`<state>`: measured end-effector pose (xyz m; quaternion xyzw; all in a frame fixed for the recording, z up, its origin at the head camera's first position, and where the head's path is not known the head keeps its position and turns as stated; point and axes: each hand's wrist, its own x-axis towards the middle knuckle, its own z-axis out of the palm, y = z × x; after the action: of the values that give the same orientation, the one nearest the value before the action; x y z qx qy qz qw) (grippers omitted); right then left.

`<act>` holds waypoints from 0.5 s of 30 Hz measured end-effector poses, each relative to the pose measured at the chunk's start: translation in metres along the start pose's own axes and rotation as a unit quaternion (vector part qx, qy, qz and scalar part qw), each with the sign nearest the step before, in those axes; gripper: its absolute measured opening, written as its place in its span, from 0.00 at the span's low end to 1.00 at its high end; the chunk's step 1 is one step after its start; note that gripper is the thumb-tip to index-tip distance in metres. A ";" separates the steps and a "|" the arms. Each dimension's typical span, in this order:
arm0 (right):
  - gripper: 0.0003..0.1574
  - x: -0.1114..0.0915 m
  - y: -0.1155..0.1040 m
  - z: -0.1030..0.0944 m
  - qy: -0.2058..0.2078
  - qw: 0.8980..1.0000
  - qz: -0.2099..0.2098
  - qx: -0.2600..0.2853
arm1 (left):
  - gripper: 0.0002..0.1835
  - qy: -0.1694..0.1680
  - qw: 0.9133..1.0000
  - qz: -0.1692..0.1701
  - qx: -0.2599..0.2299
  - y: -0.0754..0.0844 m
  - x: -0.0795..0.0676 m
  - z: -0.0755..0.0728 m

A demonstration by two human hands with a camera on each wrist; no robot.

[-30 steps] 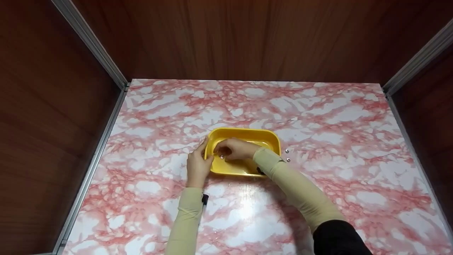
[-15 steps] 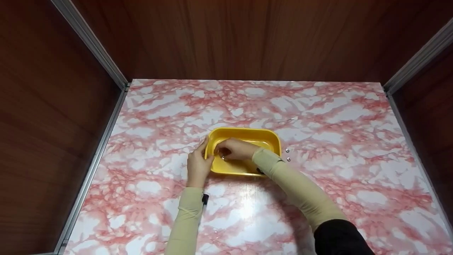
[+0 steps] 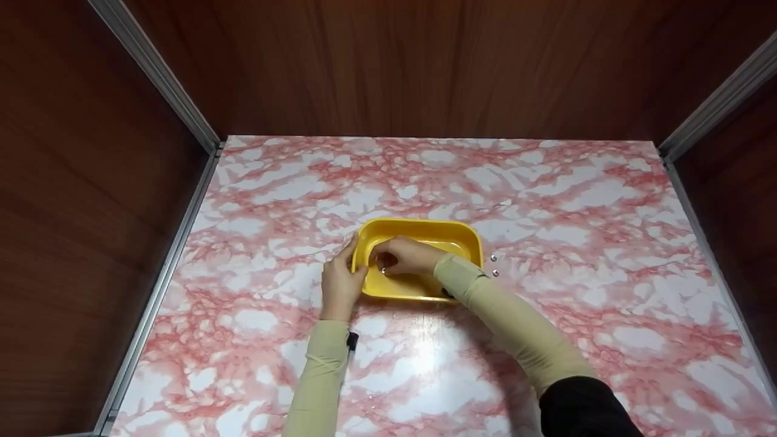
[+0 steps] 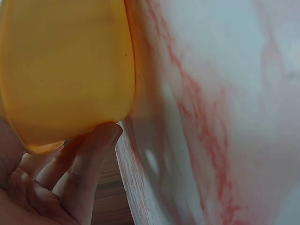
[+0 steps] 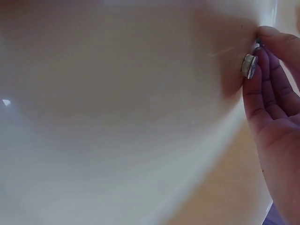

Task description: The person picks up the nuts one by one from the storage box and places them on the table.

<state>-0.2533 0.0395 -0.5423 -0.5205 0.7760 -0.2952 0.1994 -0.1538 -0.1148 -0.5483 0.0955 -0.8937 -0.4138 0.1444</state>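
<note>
A yellow plastic bin [image 3: 419, 295] with rounded corners rests on the table. My left hand [image 3: 341, 285] grips its left end, thumb over the rim and fingers along the outer wall. In the left wrist view these fingers [image 4: 89, 164] press the bin's wall [image 4: 70, 70]. Inside the bin, my right hand [image 3: 403, 256] reaches down near the left end. Its thumb and fingertips pinch a tiny shiny piece [image 5: 258, 43], mostly hidden. A small round grooved metal piece [image 5: 250, 66] is beside those fingertips. In the head view one silver piece [image 3: 383, 271] shows by the right hand.
Just right of the bin, two small silver pieces [image 3: 493, 258] lie on the red-and-white marbled table [image 3: 273, 376]. Dark wood-grain panels [image 3: 425, 67] with grey metal edging [image 3: 158, 79] enclose the back and sides.
The right hand shifts very slightly to the right inside the bin, and the silver piece beside it moves a little right and nearer. The left hand keeps its grip.
</note>
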 end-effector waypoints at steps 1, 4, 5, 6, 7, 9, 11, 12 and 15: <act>0.14 0.000 0.000 0.000 -0.001 1.000 0.001 0.000 | 0.34 0.000 1.000 0.000 0.000 0.000 0.000 0.000; 0.15 0.001 0.001 0.000 -0.004 1.000 0.007 0.000 | 0.34 0.000 1.000 0.000 0.000 0.000 0.000 0.000; 0.15 0.001 0.001 0.001 -0.005 1.000 0.011 -0.001 | 0.34 0.001 1.000 0.000 -0.001 -0.001 0.000 0.000; 0.15 0.001 0.001 0.001 -0.005 1.000 0.013 -0.004 | 0.34 0.001 1.000 0.000 -0.002 0.000 0.000 0.000; 0.15 0.001 0.001 0.001 -0.005 1.000 0.015 -0.007 | 0.34 0.002 1.000 0.000 -0.003 0.000 0.000 0.000; 0.15 0.001 0.002 0.001 -0.004 1.000 0.016 -0.011 | 0.34 0.003 1.000 -0.001 -0.003 0.000 0.000 -0.001; 0.15 0.001 0.002 0.001 -0.002 1.000 0.015 -0.018 | 0.34 0.002 1.000 -0.002 -0.004 0.001 0.000 -0.001; 0.16 0.001 0.002 0.001 -0.001 1.000 0.014 -0.021 | 0.34 0.002 1.000 -0.002 -0.006 0.001 0.000 -0.001; 0.15 0.001 0.004 0.002 0.002 1.000 0.009 -0.028 | 0.34 0.003 1.000 -0.002 -0.009 0.001 0.000 0.000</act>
<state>-0.2551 0.0389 -0.5463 -0.5181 0.7892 -0.2724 0.1859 -0.1541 -0.1143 -0.5472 0.0973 -0.8894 -0.4218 0.1470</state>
